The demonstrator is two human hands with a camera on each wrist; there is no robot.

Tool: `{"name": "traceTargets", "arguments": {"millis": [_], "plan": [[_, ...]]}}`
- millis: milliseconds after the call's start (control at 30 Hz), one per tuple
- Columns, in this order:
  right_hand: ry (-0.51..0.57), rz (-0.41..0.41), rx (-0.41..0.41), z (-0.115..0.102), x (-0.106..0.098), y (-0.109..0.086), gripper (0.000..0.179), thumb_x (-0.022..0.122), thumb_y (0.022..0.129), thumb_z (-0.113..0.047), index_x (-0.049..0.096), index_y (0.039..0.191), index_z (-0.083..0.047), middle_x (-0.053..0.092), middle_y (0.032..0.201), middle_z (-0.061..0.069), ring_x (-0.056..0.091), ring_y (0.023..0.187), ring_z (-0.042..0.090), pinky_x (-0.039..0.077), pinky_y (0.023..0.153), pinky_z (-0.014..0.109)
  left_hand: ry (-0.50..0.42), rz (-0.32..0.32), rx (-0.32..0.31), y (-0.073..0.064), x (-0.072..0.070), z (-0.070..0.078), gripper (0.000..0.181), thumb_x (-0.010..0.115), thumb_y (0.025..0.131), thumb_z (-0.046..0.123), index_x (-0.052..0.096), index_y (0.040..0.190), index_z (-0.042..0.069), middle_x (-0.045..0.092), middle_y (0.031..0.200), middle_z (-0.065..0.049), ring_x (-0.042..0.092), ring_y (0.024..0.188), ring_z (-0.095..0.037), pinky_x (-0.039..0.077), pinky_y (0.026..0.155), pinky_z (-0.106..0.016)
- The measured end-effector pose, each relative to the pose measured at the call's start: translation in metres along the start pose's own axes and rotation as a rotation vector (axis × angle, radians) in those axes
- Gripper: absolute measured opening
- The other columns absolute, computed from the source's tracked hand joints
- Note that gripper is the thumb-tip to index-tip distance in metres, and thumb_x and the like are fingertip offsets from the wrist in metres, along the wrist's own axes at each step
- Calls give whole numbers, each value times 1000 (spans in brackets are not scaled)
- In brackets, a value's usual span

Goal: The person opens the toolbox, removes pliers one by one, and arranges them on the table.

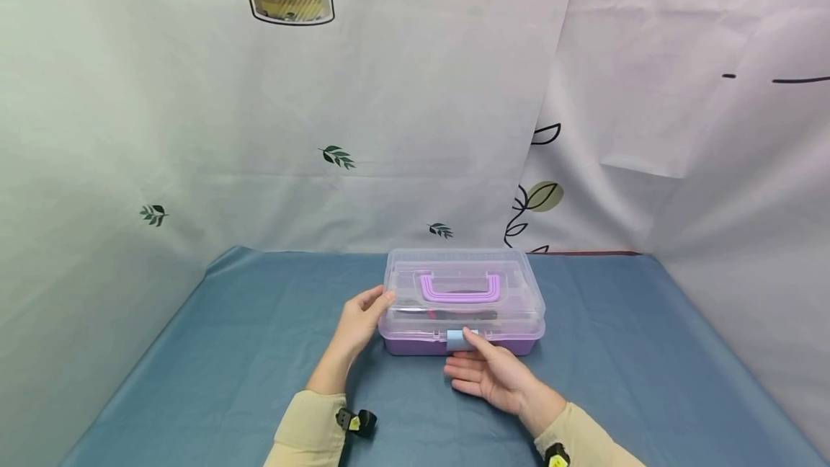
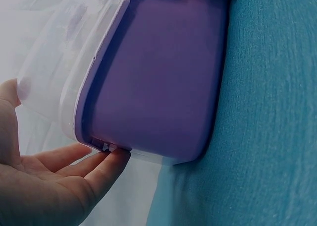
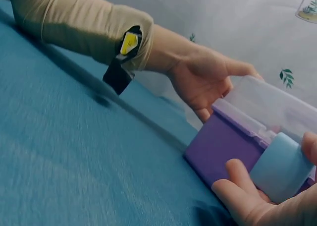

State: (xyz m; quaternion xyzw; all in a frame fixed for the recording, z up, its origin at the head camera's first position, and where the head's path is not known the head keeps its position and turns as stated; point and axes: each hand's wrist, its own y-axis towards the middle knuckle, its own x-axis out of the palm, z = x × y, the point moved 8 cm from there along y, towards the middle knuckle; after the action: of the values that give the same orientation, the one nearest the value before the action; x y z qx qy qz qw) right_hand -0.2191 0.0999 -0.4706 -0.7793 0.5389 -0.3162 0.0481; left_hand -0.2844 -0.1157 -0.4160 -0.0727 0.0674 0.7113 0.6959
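A purple plastic storage box with a clear lid, a purple handle and a light blue latch sits on the table, its lid down. At the box's left end, my left hand holds on, thumb on the lid and fingertips by the rim; the left wrist view shows those fingers along the lid's lower edge. In front, my right hand has its thumb on the latch, with its other fingers extended loosely below. A dark, slim thing with a red part shows through the lid.
Blue cloth covers the table. A pale printed curtain with leaf drawings hangs behind, and similar cloth encloses both sides. Each wrist wears a dark strap over a beige sleeve.
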Motion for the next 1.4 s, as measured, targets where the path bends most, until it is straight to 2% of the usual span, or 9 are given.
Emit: {"name": "traceTargets", "arguments": {"millis": [133, 233, 667, 867, 967, 1100, 1167, 1267, 1400], "plan": [[39, 16, -12, 0, 0, 1, 78, 56, 91, -47, 31, 133, 14, 63, 103, 11, 68, 92, 17, 55, 88, 38, 11, 5, 8, 0, -1, 0, 63, 61, 91, 35, 45, 137, -4, 49, 135, -27, 48, 126, -37, 45, 103, -47], [44, 28, -13, 0, 0, 2, 71, 57, 91, -45, 36, 128, 12, 63, 96, 8, 68, 87, 14, 57, 84, 36, 21, 5, 8, 0, -2, 0, 64, 60, 91, 36, 44, 138, -4, 49, 136, -27, 48, 127, -37, 44, 103, -48], [3, 114, -19, 0, -8, 8, 57, 61, 88, -44, 51, 111, 8, 62, 85, 5, 66, 73, 12, 59, 77, 36, 8, -2, 3, 3, -1, 0, 65, 58, 92, 37, 42, 140, -4, 46, 139, -27, 45, 130, -36, 42, 105, -48], [-67, 131, -40, -7, -5, 6, 57, 61, 86, -51, 57, 101, 3, 67, 71, 3, 66, 62, 10, 60, 68, 35, 0, 6, 7, 4, 0, 0, 64, 59, 92, 38, 43, 139, -3, 48, 138, -25, 45, 130, -35, 42, 106, -47], [-168, 142, -48, -11, -4, 3, 67, 60, 84, -56, 59, 103, 9, 68, 68, 3, 66, 58, 10, 60, 62, 33, -9, 7, 8, 4, 0, 0, 64, 59, 92, 36, 43, 139, -4, 48, 138, -26, 45, 130, -35, 41, 107, -47], [-383, 144, -80, -18, -4, -3, 76, 55, 87, -58, 59, 107, 15, 71, 72, 7, 67, 55, 12, 59, 57, 32, -4, 4, 9, 4, 0, -1, 64, 60, 91, 37, 43, 139, -3, 48, 138, -26, 45, 130, -35, 41, 107, -47], [-510, 146, -123, -25, -2, -8, 73, 54, 89, -56, 61, 108, 14, 72, 76, 12, 67, 55, 13, 59, 55, 33, 2, 2, 9, 4, 0, 0, 64, 60, 91, 37, 43, 139, -2, 48, 139, -25, 45, 130, -35, 40, 107, -47], [-691, 152, -196, -36, 1, -15, 63, 54, 91, -50, 65, 99, 12, 72, 80, 17, 67, 54, 15, 58, 52, 35, 5, -3, 7, 4, 0, 0, 64, 60, 92, 37, 43, 139, -2, 47, 139, -25, 44, 131, -34, 40, 107, -47], [-880, 172, -289, -46, 5, -23, 50, 56, 92, -43, 67, 86, 6, 70, 76, 14, 65, 50, 17, 56, 48, 32, 3, -6, 0, 4, 0, 0, 64, 59, 92, 36, 42, 139, -4, 46, 140, -26, 43, 131, -35, 40, 107, -47]]}}
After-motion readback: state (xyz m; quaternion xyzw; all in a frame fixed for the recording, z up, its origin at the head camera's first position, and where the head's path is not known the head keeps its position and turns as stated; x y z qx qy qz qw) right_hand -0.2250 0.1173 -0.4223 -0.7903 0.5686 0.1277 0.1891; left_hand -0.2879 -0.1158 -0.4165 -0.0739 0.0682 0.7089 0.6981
